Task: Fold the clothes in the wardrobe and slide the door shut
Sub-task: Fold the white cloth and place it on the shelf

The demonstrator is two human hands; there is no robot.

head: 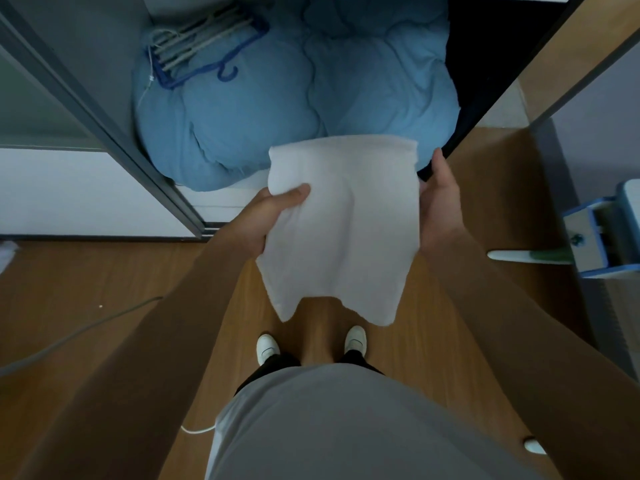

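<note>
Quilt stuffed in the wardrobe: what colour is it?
The quilt is light blue, clearest in the head view.

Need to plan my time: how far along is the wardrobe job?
Done: nothing visibly finished. In hand: left hand and right hand hold a white garment, seemingly partly folded. Left: finish folding, stow it, slide the wardrobe door shut; the blue duvet inside is exposed.

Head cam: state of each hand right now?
Left hand: grips white garment, thumb on top.
Right hand: at the garment's right edge, fingers hidden; cannot tell.
</note>
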